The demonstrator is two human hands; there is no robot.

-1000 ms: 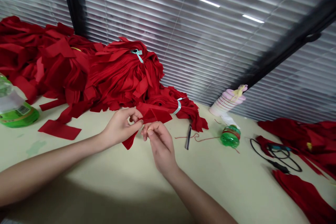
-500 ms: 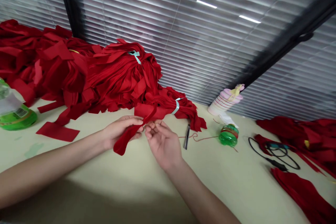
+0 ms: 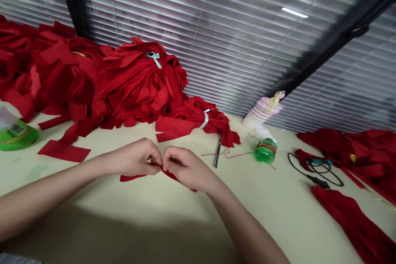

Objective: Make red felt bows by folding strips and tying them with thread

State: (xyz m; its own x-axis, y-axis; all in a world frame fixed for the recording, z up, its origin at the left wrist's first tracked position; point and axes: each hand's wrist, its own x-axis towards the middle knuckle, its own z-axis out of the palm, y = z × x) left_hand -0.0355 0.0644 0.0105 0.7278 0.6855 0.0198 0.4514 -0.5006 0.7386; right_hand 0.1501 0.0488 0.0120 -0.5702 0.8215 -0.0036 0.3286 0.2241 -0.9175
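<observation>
While heaps of red felt strips [image 3: 136, 86] bank along the cream bench [image 3: 278, 222], the left hand [image 3: 131, 157] and right hand [image 3: 185, 168] press together, pinching a narrow red felt strip [image 3: 133, 177] between their fingertips, its ends trailing out on either side, just above the bench.

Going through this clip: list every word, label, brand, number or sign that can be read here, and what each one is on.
No word, brand or number can be read in this view.
Barcode sticker on the green plastic bottle: bars show, digits too small to read.
Dark pen: no marking legible.
</observation>
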